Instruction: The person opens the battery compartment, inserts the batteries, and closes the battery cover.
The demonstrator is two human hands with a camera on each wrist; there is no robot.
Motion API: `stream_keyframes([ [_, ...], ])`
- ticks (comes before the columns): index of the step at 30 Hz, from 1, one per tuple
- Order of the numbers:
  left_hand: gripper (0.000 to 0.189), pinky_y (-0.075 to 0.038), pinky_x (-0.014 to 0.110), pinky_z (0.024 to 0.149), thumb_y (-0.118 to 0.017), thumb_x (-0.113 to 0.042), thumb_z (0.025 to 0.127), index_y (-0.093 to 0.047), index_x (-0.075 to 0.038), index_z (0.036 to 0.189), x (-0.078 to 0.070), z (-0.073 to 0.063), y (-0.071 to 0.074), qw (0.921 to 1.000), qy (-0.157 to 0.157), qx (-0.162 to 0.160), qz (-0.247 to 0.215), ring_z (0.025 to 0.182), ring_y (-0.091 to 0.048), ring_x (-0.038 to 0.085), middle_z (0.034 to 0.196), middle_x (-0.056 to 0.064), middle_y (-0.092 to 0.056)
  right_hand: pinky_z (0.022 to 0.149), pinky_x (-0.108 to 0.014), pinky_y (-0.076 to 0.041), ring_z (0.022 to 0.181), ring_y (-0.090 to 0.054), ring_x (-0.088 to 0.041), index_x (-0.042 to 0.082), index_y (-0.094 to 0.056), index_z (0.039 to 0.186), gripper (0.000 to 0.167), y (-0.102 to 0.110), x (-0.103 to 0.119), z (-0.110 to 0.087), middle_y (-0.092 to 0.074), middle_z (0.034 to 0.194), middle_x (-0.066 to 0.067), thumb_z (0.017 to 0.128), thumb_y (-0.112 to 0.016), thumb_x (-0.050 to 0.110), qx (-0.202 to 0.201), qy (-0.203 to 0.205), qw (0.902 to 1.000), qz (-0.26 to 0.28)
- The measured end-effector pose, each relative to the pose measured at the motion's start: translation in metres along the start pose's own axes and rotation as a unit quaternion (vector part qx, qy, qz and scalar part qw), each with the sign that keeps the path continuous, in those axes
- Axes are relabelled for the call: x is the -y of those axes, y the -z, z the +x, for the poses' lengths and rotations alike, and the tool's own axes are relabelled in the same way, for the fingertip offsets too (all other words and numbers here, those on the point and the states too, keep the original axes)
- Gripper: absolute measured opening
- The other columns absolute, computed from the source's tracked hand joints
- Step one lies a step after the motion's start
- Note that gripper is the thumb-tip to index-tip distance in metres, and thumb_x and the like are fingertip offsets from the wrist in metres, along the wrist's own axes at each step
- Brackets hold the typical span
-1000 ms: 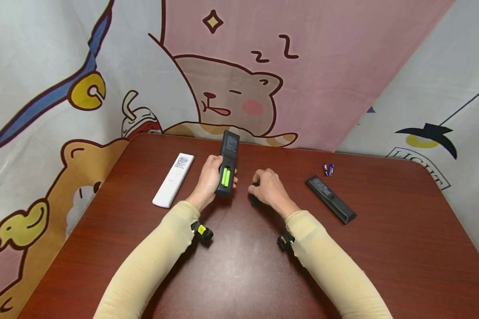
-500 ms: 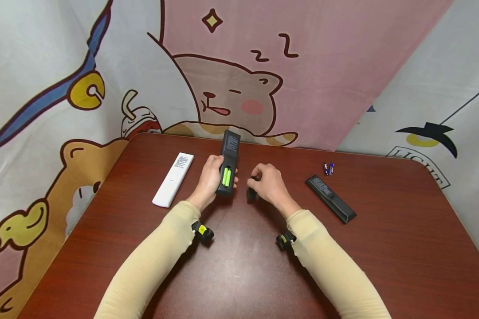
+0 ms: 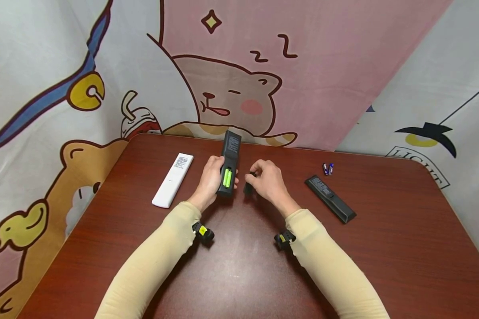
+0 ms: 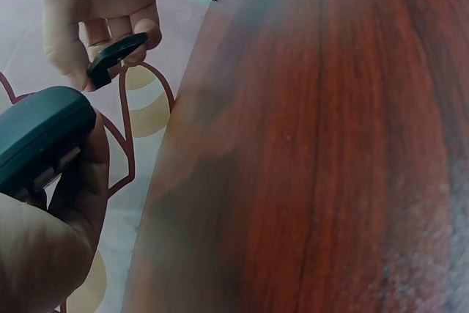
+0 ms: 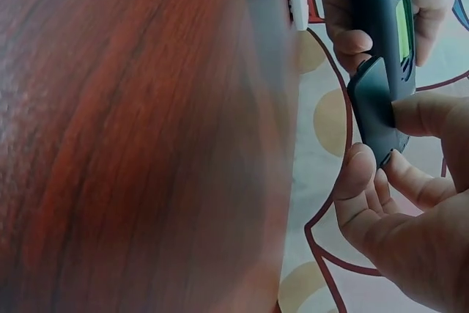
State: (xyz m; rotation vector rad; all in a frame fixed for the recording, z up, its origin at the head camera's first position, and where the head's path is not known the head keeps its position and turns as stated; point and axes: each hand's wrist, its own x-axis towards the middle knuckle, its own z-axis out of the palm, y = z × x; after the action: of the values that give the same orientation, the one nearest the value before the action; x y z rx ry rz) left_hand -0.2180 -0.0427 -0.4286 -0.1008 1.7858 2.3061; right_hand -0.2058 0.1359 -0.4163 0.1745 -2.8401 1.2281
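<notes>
My left hand (image 3: 210,179) grips a black remote control (image 3: 233,150), its back facing up and its battery compartment uncovered. Two green batteries (image 3: 227,178) lie side by side in that compartment. To the right, the thumb and fingers of my right hand (image 3: 269,180) pinch a small black battery cover (image 5: 374,104). In the left wrist view the cover (image 4: 116,56) is tilted and apart from the end of the remote. The right wrist view shows it overlapping the remote, with the green batteries (image 5: 403,31) partly visible behind.
A white remote (image 3: 172,180) lies on the brown table (image 3: 239,274) at the left. Another black remote (image 3: 330,198) lies at the right, with two small blue-and-dark batteries (image 3: 328,169) beyond it. A printed cloth (image 3: 319,88) hangs behind the table.
My right hand has moved slightly left and away from me with the battery cover, closer to the remote. My left hand and the remote have barely shifted.
</notes>
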Motion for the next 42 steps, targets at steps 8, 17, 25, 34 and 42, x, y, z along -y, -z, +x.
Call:
stream_keyframes([
  [8, 0.022, -0.06, 0.039, 0.062, -0.031, -0.029, 0.113, -0.041, -0.01, 0.116, 0.001, 0.0, 0.0, 1.0, 0.001, 0.002, -0.001, 0.071, -0.068, 0.028, 0.103, 0.022, -0.06, 0.074, -0.037, -0.048, 0.087, -0.059, -0.027, 0.004, -0.067, 0.098, 0.016, 0.0, 0.005, 0.0, -0.059, 0.096, -0.012, 0.089, -0.075, 0.015, -0.018, 0.009, 0.9997, 0.014],
  [17, 0.022, -0.058, 0.038, 0.058, -0.03, -0.028, 0.113, -0.041, -0.008, 0.111, 0.002, 0.002, -0.001, 1.0, -0.003, -0.003, -0.002, 0.067, -0.066, 0.025, 0.096, 0.018, -0.059, 0.073, -0.036, -0.05, 0.085, -0.063, -0.027, 0.003, -0.067, 0.098, 0.016, -0.001, 0.011, 0.0, -0.059, 0.096, -0.013, 0.091, -0.075, 0.016, -0.026, 0.009, 0.9991, 0.033],
  [25, 0.024, -0.057, 0.037, 0.056, -0.03, -0.028, 0.113, -0.042, -0.008, 0.109, 0.001, 0.001, -0.002, 1.0, -0.004, -0.009, 0.002, 0.066, -0.065, 0.025, 0.091, 0.017, -0.06, 0.074, -0.035, -0.049, 0.085, -0.062, -0.028, 0.002, -0.067, 0.094, 0.016, -0.004, 0.014, 0.002, -0.06, 0.094, -0.015, 0.089, -0.076, 0.015, -0.044, 0.03, 0.9976, 0.045],
  [34, 0.025, -0.053, 0.03, 0.061, -0.035, -0.029, 0.111, -0.047, -0.008, 0.107, 0.003, 0.002, -0.002, 0.9969, -0.011, -0.04, 0.066, 0.071, -0.061, 0.018, 0.093, 0.013, -0.057, 0.072, -0.033, -0.05, 0.083, -0.064, -0.026, 0.003, -0.067, 0.094, 0.016, -0.005, 0.017, -0.001, -0.06, 0.094, -0.013, 0.089, -0.076, 0.015, -0.049, 0.032, 0.9965, 0.06],
  [42, 0.026, -0.053, 0.03, 0.065, -0.036, -0.031, 0.11, -0.047, -0.007, 0.107, 0.003, 0.001, -0.003, 0.9965, -0.013, -0.04, 0.072, 0.074, -0.061, 0.018, 0.096, 0.013, -0.057, 0.071, -0.031, -0.05, 0.081, -0.063, -0.026, 0.003, -0.066, 0.094, 0.016, -0.008, 0.022, -0.002, -0.059, 0.093, -0.012, 0.088, -0.076, 0.014, -0.049, 0.042, 0.9955, 0.069],
])
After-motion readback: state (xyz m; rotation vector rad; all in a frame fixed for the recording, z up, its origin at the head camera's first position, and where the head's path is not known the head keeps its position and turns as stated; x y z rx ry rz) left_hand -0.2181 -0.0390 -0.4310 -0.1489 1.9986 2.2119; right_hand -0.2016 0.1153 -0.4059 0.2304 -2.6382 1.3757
